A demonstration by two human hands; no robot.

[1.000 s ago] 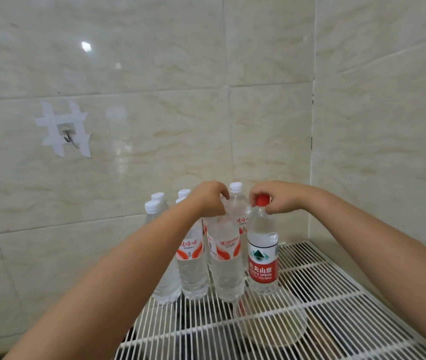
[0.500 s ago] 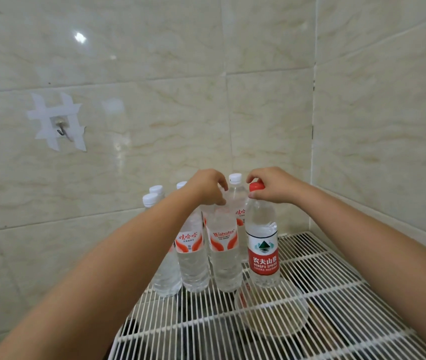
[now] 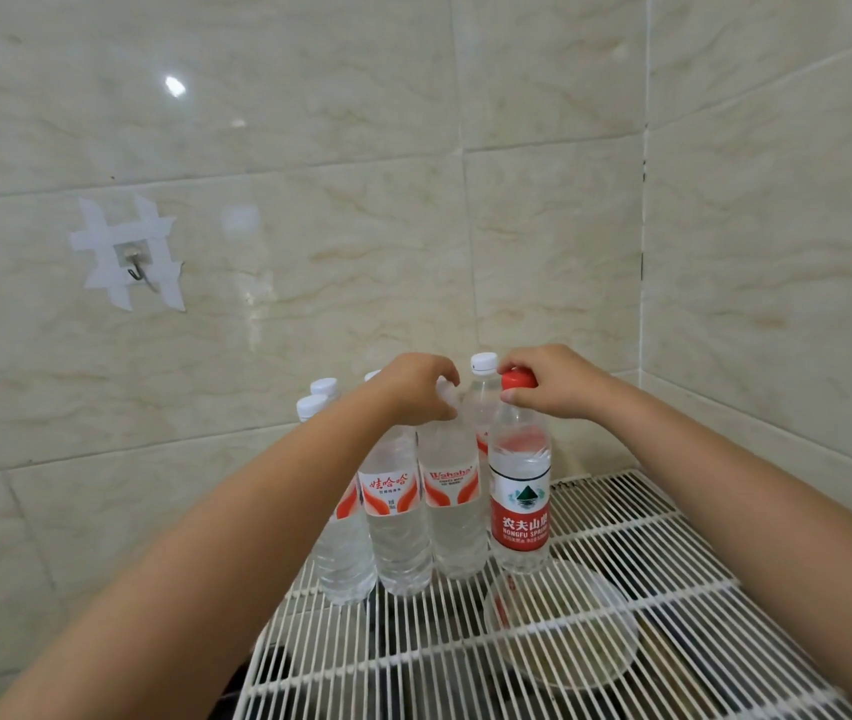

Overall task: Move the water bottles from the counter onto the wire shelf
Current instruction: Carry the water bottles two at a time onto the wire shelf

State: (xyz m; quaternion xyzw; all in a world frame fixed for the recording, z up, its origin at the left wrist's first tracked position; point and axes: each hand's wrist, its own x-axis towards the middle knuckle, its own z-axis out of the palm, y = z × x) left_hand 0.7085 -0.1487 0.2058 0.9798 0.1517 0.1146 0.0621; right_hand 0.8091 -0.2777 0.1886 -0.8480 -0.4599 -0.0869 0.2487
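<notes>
Right hand [image 3: 551, 381] pinches the red cap of the upright clear red-labelled water bottle [image 3: 520, 504] standing on the white wire shelf [image 3: 647, 574], directly beneath it.

Single view, head-worn wide-angle camera. Faces forward and slightly down into a tiled wall corner [image 3: 642, 252], right of frame centre. Close range: both forearms enter from the lower corners, left hand [image 3: 416, 389] and right hand [image 3: 551, 381] meeting just below frame centre. Wire shelf [image 3: 621, 511] fills the lower right, seen from above at an angle. Taped wall hook [image 3: 135, 259] sits at left. Straight lines bow near the edges.
</notes>
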